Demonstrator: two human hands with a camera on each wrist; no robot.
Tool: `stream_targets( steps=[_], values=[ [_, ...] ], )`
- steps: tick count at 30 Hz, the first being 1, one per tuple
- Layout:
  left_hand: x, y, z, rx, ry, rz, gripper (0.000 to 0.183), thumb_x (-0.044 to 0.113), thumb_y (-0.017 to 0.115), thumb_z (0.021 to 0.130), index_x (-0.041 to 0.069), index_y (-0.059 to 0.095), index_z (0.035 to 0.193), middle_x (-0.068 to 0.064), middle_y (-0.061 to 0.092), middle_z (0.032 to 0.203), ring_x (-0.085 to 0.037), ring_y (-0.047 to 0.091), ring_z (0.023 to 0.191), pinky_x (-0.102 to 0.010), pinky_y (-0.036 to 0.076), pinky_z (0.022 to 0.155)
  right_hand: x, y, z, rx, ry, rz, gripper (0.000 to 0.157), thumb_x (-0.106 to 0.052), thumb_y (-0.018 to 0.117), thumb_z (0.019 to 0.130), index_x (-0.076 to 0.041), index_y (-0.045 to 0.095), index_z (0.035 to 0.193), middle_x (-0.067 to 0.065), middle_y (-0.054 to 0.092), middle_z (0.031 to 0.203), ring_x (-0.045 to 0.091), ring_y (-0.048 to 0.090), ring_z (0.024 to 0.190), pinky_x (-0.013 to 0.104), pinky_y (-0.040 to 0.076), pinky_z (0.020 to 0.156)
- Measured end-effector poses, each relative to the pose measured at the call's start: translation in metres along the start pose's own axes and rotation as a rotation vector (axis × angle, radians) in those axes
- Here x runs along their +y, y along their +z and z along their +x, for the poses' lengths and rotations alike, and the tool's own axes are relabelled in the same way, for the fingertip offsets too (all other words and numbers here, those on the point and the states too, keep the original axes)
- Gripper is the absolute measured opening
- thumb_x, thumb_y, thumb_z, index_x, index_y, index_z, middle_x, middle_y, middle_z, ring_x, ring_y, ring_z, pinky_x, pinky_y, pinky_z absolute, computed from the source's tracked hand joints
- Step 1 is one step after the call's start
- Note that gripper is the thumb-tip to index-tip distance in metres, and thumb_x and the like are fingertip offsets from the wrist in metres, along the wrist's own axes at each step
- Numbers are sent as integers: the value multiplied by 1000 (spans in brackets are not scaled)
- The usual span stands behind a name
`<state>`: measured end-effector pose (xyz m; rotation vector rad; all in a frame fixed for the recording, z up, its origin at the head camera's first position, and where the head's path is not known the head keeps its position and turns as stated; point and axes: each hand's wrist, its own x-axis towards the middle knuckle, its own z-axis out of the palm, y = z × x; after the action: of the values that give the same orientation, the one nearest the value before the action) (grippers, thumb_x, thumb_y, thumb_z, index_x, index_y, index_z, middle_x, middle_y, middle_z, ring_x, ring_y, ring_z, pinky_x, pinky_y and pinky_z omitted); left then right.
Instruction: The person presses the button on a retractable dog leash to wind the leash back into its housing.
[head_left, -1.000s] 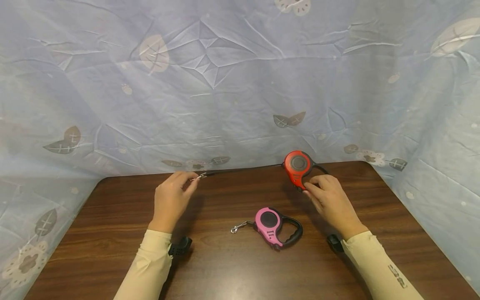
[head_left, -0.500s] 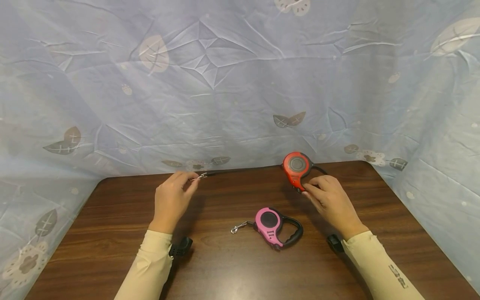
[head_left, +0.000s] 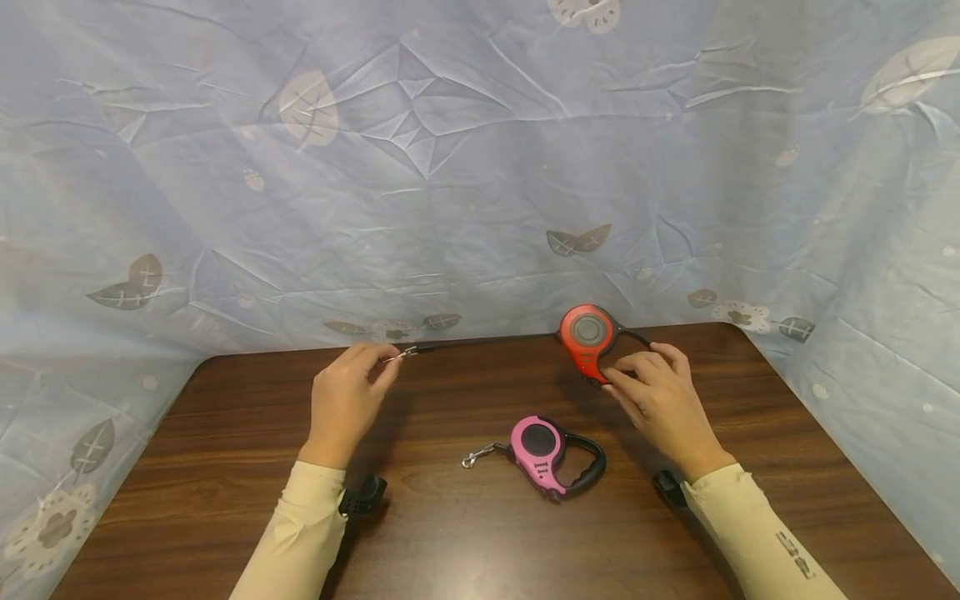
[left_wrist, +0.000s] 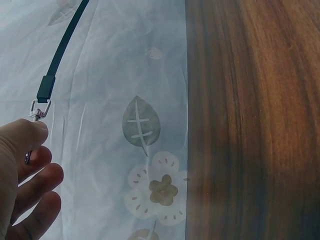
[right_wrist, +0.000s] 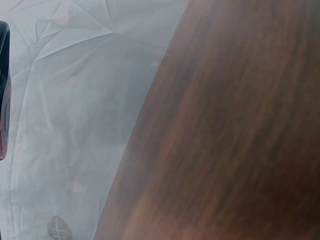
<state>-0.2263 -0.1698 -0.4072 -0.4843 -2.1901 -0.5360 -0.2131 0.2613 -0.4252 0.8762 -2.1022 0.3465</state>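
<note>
In the head view, my left hand [head_left: 341,402] pinches the metal clip [head_left: 407,352] of a red retractable dog leash [head_left: 587,332]. The left wrist view shows thumb and forefinger on that clip [left_wrist: 39,111], with the black strap [left_wrist: 65,45] rising from it. The strap stretches across to the red casing. My right hand [head_left: 663,404] grips the leash at its lower handle end, casing facing up-left. Only a sliver of the leash [right_wrist: 5,117] shows in the right wrist view, and the right fingers are out of that frame.
A pink retractable leash [head_left: 536,450] with a black handle lies on the brown wooden table [head_left: 465,542] between the forearms. Its small metal clip [head_left: 469,459] points left. Behind the table's far edge hangs a pale floral curtain [head_left: 480,208].
The red leash has shifted slightly left, turning a little in the right hand, whose upper fingers have lifted along the black handle. The left hand has barely moved; the pink leash stays put.
</note>
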Motion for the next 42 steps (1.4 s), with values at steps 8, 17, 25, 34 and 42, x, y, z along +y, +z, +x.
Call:
stream_targets(
  steps=[8,17,25,34,42],
  values=[
    [2,0,0,5,2,-2,10,16,84,89,10,79,96,-5,76,91,-22,72,74,-38,54,56,-1,0,1,26,-3,8,40,-35,53,109,-5,78,103,9,66,95,31,63,91,61,36,103],
    [5,0,1,8,10,-17,11,12,85,86,10,78,94,-4,75,90,-20,70,70,-37,51,54,-2,1,0,26,-9,4,40,-36,54,108,-5,78,102,9,66,96,31,63,91,60,35,104],
    [7,0,1,-2,10,-41,11,13,83,86,10,78,95,-3,75,88,-19,70,73,-37,52,56,-5,2,1,26,-22,8,41,-36,52,109,-5,78,102,9,66,96,31,63,91,61,36,104],
    [10,1,0,-8,13,-63,13,12,83,85,10,76,96,-3,73,84,-20,66,67,-37,50,54,-9,5,1,10,-34,20,41,-36,51,109,-6,78,102,7,66,97,29,63,92,60,36,104],
    [12,2,-1,-21,-5,-68,14,13,84,83,11,75,94,-1,70,81,-19,65,65,-37,49,54,-12,7,1,4,-42,24,41,-36,51,110,-7,78,103,7,66,98,29,64,93,59,36,105]
  ],
)
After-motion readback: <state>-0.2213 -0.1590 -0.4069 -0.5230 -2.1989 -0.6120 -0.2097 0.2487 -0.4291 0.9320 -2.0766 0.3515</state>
